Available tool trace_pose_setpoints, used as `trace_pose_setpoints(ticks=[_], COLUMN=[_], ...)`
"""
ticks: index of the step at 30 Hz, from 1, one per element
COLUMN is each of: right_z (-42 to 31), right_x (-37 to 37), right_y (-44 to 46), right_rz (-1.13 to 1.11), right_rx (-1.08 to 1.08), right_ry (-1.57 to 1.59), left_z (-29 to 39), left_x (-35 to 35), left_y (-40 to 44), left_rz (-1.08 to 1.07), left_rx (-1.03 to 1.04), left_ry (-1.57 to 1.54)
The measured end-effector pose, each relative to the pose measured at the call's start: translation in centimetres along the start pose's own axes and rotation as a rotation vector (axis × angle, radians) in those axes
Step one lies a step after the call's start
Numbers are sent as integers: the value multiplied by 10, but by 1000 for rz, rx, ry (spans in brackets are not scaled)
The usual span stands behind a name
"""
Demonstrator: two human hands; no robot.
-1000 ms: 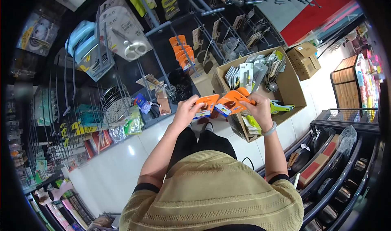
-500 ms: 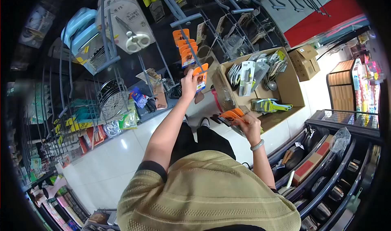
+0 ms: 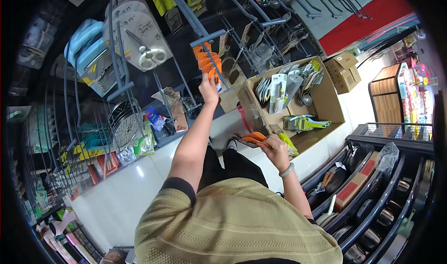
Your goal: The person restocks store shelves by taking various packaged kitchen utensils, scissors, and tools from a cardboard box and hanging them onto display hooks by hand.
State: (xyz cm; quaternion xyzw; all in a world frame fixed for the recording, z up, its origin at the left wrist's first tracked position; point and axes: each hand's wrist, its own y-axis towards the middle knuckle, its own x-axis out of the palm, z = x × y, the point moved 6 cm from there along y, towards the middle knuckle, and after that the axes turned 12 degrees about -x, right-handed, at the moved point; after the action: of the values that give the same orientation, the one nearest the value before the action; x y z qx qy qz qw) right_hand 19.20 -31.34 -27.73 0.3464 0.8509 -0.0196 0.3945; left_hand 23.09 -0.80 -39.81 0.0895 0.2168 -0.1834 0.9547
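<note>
My left hand [image 3: 209,89] is closed on an orange-topped carded packet [image 3: 213,75] on a metal display hook [image 3: 221,80]. Behind it on the same hook hang several matching orange packets [image 3: 205,58]. My right hand [image 3: 276,150], lower and farther right, pinches a small stack of orange-topped packets [image 3: 253,137], seen nearly edge-on. What the packets contain is too small to make out. Just beyond that hand stands an open cardboard box [image 3: 331,106] holding packaged utensils and green-handled tools [image 3: 305,123].
Rack hooks to the left carry scissors [image 3: 151,56], round perforated metal discs [image 3: 125,119] and cutting boards [image 3: 135,26]. A shelf of pans [image 3: 336,178] stands at my right. A closed carton [image 3: 343,70] sits behind the open box. White tiled floor [image 3: 139,171] runs below.
My left hand has moved up and back along the hook with its packet, now close against the others. My right hand has shifted slightly left and down, still holding its stack.
</note>
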Motion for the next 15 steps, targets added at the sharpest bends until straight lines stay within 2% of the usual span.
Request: trace_pose_setpoints(ticks=[2,3,6,8,12,14,15], right_z=[0,0,-1,0,2,4,2], right_x=[5,6,9,9,9,14,17], right_y=[5,9,21,28,38,42,45], right_rz=[-4,-12,-33,-39,-55,-112,-134], right_rx=[-27,-36,-59,-83,-115,-129,-130], right_ry=[22,22,38,38,78,106,127], left_z=[-1,-5,-9,-20,-1,16,25], left_x=[1,2,-14,-21,-25,-43,-49], left_y=[6,6,-18,-42,-108,-126,-129], left_rz=[-20,-44,212,2,-987,-1169,-1181], left_rx=[-48,-117,-117,-260,-424,-209,-129], left_ry=[22,-89,-39,-10,-509,-176,-119])
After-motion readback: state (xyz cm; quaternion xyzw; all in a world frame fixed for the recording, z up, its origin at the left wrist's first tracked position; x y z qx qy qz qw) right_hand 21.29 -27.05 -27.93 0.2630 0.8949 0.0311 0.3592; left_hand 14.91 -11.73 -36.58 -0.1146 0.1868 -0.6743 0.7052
